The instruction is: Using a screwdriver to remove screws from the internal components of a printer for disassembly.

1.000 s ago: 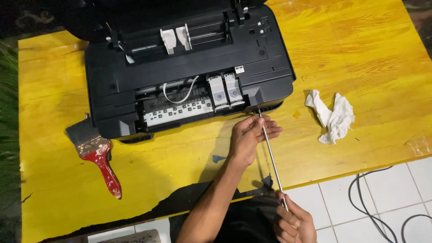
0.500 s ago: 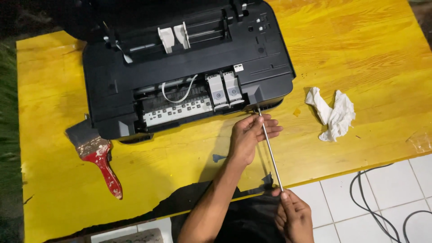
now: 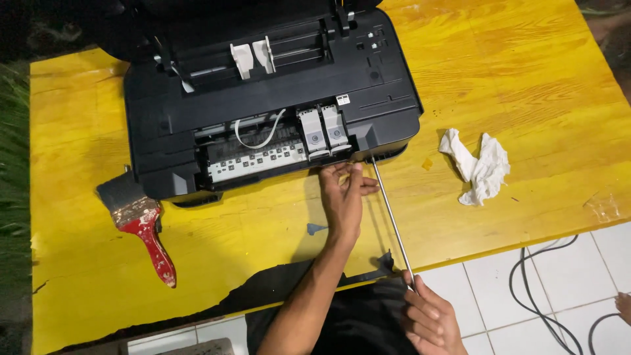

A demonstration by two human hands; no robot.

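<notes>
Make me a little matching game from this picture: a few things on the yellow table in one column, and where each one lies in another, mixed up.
Things:
1. paintbrush
2. crumpled white cloth
3. long metal rod
4. printer

Places:
A. right of the printer, lying alone on the table
B. at the far middle of the table, cover open
C. left front of the printer, red handle toward the person
D. running from the printer's front right corner to the right hand

Pairs: 1-C, 2-A, 3-D, 4-B

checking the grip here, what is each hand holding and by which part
The right hand holds a long thin metal rod by its near end. The left hand holds nothing; its fingers rest at the open black printer's front edge.
</notes>
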